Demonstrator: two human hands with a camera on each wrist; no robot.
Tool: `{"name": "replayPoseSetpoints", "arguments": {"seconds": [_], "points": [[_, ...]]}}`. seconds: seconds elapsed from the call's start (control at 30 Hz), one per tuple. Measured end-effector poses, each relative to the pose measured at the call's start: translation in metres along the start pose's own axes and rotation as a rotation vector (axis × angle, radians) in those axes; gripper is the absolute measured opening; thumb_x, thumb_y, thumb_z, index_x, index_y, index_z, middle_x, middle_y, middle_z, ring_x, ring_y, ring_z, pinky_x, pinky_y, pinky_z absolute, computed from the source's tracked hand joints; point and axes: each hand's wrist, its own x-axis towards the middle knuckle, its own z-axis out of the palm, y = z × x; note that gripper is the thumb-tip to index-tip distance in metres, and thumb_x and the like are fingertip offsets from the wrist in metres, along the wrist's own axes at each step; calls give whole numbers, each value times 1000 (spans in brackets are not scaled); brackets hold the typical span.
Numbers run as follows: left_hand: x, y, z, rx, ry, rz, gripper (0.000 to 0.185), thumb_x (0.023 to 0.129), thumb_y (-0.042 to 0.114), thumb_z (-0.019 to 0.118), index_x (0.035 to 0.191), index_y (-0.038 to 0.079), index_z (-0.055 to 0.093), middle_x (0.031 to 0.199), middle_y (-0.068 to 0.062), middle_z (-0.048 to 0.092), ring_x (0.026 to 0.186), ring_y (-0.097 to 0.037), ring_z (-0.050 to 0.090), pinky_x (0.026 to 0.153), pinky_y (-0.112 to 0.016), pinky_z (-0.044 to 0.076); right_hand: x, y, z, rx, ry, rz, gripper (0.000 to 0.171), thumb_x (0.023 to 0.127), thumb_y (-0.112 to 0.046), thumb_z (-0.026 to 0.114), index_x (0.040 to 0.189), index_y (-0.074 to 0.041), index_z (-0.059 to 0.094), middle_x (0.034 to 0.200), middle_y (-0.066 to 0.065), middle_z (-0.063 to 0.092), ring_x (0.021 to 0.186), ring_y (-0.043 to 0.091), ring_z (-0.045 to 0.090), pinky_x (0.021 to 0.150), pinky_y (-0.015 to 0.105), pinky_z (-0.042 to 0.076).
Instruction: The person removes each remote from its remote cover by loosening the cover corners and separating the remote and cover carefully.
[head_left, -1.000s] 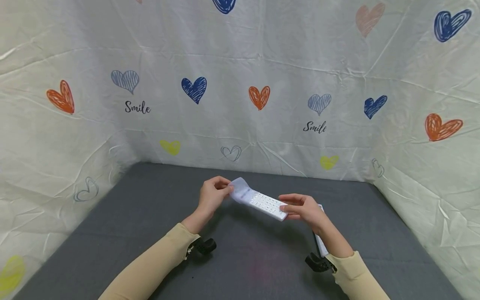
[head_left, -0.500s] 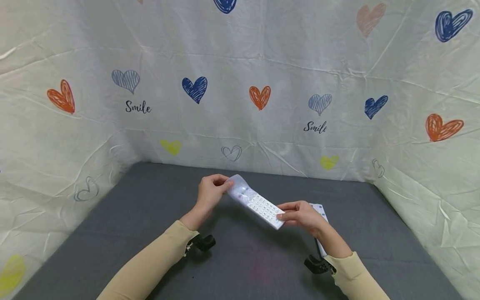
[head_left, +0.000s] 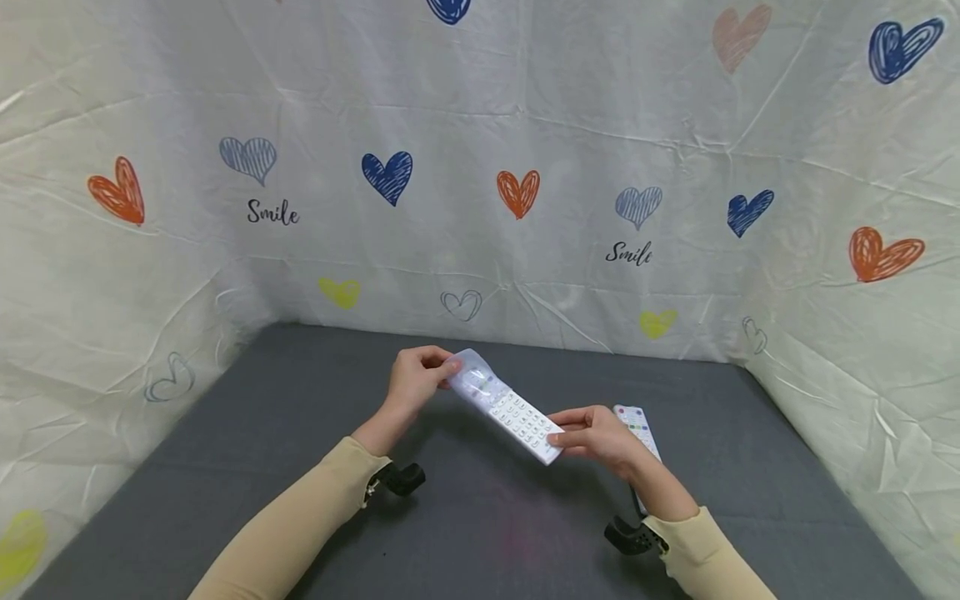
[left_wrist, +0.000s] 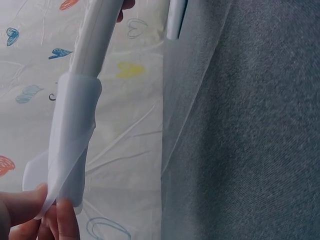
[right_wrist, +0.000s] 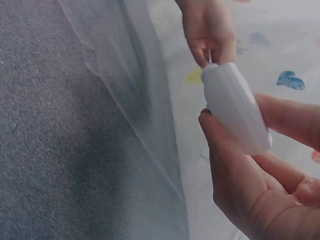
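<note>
A white remote control (head_left: 525, 427) with rows of buttons is held slantwise above the table. Its upper part sits inside a translucent soft cover (head_left: 474, 382), through which coloured buttons show faintly. My left hand (head_left: 414, 382) pinches the free end of this cover between thumb and fingers. In the left wrist view the cover (left_wrist: 72, 120) wraps round the remote, with a loose flap at the pinched end. My right hand (head_left: 603, 440) grips the bare lower end of the remote, thumb on one side and fingers on the other, as the right wrist view confirms.
A second white remote (head_left: 637, 427) with coloured buttons lies on the dark grey tabletop (head_left: 480, 517), partly hidden by my right hand and forearm. White cloth (head_left: 570, 250) printed with hearts surrounds the table at the back and sides.
The remote has tilted more steeply, its lower end coming down and nearer. The cover lies straighter along it. Both hands have shifted slightly left, and more of the second remote shows.
</note>
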Motion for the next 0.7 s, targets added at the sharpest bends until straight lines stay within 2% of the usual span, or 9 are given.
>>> {"name": "replayPoseSetpoints", "arguments": {"seconds": [0.13,0.4,0.7], "points": [[1,1,-4,-3,-12,-13,15,81,12,76,88,-1,72,75,-5,64,60,-13,58,68,-46,58,0,1,3,4,0,-11,51,85,-7,69,126,17,50,108,15,68,87,11,65,77,29,57],[4,0,-7,-8,-2,-35,19,79,13,77,89,-3,72,80,-10,66,58,-12,58,55,-25,55,2,3,7,-14,29,-19,51,83,-7,71,124,16,52,108,19,68,86,11,66,77,31,58],[4,0,-8,-21,-6,-67,18,80,10,76,90,-4,72,84,-13,67,57,-12,57,55,-26,55,-1,4,9,-21,42,-11,49,83,-6,70,124,16,53,108,19,68,85,11,66,76,30,58]]}}
